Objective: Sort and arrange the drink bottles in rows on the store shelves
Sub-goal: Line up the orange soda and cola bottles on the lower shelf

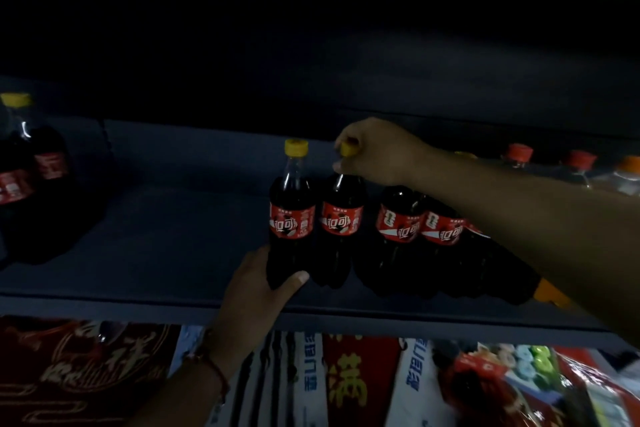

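Two upright cola bottles with red labels and yellow caps stand side by side mid-shelf. My left hand (266, 288) wraps the base of the left cola bottle (291, 218). My right hand (377, 151) pinches the cap and neck of the right cola bottle (341, 218) from above. Two more cola bottles (419, 229) stand just to the right, partly hidden under my right forearm. A further cola bottle lies on its side behind them, its yellow cap (550, 293) pointing toward the shelf front.
The dark shelf (173, 218) has a bare stretch between the middle group and a cluster of cola bottles (31, 170) at the far left. Clear bottles with orange caps (581, 166) stand at the back right. Packaged goods (363, 381) fill the shelf below.
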Action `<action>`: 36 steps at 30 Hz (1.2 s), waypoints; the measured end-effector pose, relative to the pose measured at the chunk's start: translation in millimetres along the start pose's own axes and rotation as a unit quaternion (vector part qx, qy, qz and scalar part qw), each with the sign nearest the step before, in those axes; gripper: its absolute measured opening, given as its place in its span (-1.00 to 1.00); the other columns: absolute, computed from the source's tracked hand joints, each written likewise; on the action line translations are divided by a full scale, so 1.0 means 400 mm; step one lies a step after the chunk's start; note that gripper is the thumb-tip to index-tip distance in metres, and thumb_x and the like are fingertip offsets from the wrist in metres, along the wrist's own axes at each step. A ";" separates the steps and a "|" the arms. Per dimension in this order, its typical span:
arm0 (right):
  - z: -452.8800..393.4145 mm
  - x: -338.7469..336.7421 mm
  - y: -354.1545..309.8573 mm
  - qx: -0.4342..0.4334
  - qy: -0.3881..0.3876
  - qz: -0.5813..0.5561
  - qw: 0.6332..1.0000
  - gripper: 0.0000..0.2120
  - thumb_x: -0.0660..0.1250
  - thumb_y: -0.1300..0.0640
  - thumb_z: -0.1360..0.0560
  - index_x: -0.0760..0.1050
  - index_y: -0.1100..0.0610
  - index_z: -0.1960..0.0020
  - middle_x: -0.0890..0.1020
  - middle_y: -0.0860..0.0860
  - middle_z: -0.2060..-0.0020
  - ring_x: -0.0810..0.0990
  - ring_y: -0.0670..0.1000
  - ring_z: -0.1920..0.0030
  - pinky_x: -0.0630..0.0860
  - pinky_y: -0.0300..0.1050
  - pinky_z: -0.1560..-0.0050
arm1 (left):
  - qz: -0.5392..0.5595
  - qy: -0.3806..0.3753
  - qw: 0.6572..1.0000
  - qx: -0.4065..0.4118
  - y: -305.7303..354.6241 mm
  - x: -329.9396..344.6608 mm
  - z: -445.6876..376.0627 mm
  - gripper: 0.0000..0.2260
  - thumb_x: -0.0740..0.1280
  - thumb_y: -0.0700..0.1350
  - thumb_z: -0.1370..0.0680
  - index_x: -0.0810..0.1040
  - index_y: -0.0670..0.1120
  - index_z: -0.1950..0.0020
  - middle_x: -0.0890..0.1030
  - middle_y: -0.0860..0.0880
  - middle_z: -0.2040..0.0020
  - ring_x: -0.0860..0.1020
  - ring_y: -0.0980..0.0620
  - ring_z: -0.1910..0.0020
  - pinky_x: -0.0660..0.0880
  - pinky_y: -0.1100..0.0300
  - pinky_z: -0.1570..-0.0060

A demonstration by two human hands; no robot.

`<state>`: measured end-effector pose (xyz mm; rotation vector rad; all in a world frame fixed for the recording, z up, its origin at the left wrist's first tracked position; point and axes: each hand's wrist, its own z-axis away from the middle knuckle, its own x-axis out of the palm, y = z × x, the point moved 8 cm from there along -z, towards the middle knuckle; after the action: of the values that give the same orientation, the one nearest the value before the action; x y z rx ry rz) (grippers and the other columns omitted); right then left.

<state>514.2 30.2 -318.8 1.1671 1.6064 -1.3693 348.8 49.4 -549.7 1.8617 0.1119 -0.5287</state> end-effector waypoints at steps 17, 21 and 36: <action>0.045 -0.015 0.017 0.010 -0.012 0.131 0.991 -0.82 0.36 0.10 -0.55 0.54 0.23 -0.01 0.55 0.05 0.17 0.54 0.01 0.15 0.40 -0.23 0.35 | 0.021 -0.034 0.999 0.014 0.036 0.062 -0.003 -0.51 0.39 0.28 -0.48 0.38 0.34 -0.38 0.55 0.29 -0.24 0.51 0.32 -0.19 0.48 0.24 -0.20; 0.044 -0.016 0.017 0.008 0.003 0.114 0.993 -0.69 0.36 0.09 -0.55 0.52 0.23 -0.23 0.62 0.12 -0.04 0.60 0.06 0.01 0.54 -0.13 0.11 | 0.010 -0.053 0.999 0.000 0.045 0.056 -0.001 -0.59 0.37 0.20 -0.53 0.38 0.32 -0.36 0.51 0.30 -0.20 0.47 0.40 -0.14 0.38 0.51 -0.03; 0.054 -0.010 0.023 -0.021 0.018 0.057 0.998 -0.75 0.41 0.20 -0.50 0.54 0.22 -0.15 0.61 0.10 0.04 0.60 0.07 0.02 0.54 -0.10 0.09 | -0.021 -0.029 0.999 0.000 0.057 0.044 0.001 -0.55 0.41 0.12 -0.53 0.42 0.20 -0.40 0.58 0.21 -0.16 0.45 0.51 -0.03 0.38 0.59 0.12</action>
<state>523.6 8.5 -322.1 1.2438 1.5610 -1.2422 372.0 37.6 -537.0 1.8451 0.1128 -0.6111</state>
